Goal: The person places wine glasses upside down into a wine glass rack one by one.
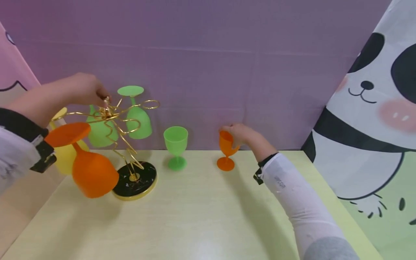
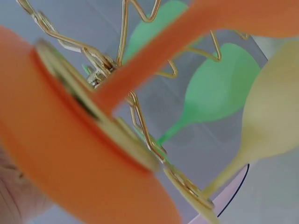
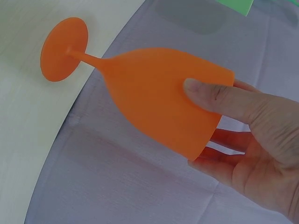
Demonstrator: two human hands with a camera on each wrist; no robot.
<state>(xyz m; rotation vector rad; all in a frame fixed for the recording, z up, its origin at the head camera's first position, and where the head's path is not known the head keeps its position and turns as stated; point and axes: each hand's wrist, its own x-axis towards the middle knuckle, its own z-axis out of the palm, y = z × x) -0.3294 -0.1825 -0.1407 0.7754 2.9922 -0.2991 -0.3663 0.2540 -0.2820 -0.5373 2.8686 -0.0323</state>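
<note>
In the head view my left hand [image 1: 85, 88] pinches the knob on top of a gold wire glass rack [image 1: 134, 177] with a round black base. Upside down in its loops hang an orange goblet [image 1: 94, 175], a yellow goblet [image 1: 65, 160] and two green goblets [image 1: 139, 122]. My right hand [image 1: 239, 134] grips another orange goblet [image 1: 225, 144] by its bowl near the rim. In the right wrist view the thumb lies on the outside of that bowl [image 3: 149, 88]. The hanging orange goblet's foot [image 2: 84, 172] covers much of the left wrist view.
A green goblet [image 1: 176, 141] stands upright on the pale table [image 1: 195, 216], between the rack and my right hand. Purple cloth [image 1: 208, 72] hangs behind the table's far edge. A panda-printed panel [image 1: 364, 137] is on the right, a pink one [image 1: 14, 57] on the left.
</note>
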